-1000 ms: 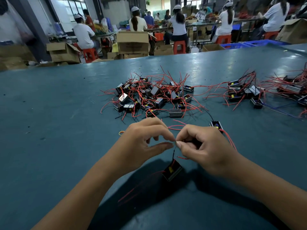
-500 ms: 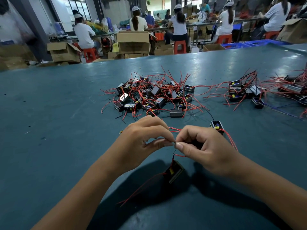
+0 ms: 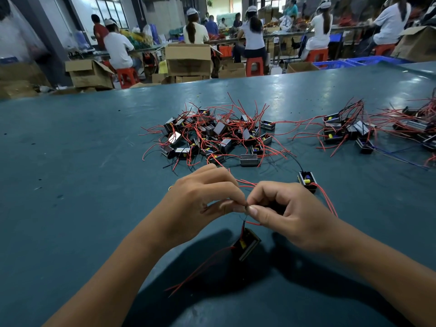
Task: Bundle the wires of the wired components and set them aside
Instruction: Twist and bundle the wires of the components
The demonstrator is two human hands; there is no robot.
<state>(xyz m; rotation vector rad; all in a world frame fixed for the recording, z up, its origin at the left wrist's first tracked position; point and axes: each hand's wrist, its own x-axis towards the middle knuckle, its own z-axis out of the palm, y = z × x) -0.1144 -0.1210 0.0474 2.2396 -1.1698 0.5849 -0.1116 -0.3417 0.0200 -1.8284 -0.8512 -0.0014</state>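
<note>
Wires (image 3: pixel 245 217) from one small black component (image 3: pixel 246 244) are what you have pinched between both hands: your left hand (image 3: pixel 205 199) and your right hand (image 3: pixel 290 215) meet fingertip to fingertip, thumbs and forefingers closed on the same short stretch of red and black lead. What you are doing at that point, whether twisting, tying or just gathering, is too small to make out. The component hangs just below the pinch, tilted, close over the blue-green table (image 3: pixel 70 185); whether it touches the surface I cannot tell. Its long red leads (image 3: pixel 200 270) trail loose toward you, so by my reading this bundle is not yet finished.

Just beyond your right hand sits a single component (image 3: pixel 306 180) with a yellow part showing, its red lead running behind your wrist. It looks unbundled.

Farther out, the main pile (image 3: pixel 212 135) lies in the middle of the table, a tangle of black boxes with red leads sticking out every way. None of those look bundled, so most of the job is ahead of you.

Off to your right a smaller group (image 3: pixel 346 131) and a further heap (image 3: pixel 420 128) at the table's edge may be where finished pieces go, but their leads also spread loosely, so I would not count them as done.
</note>
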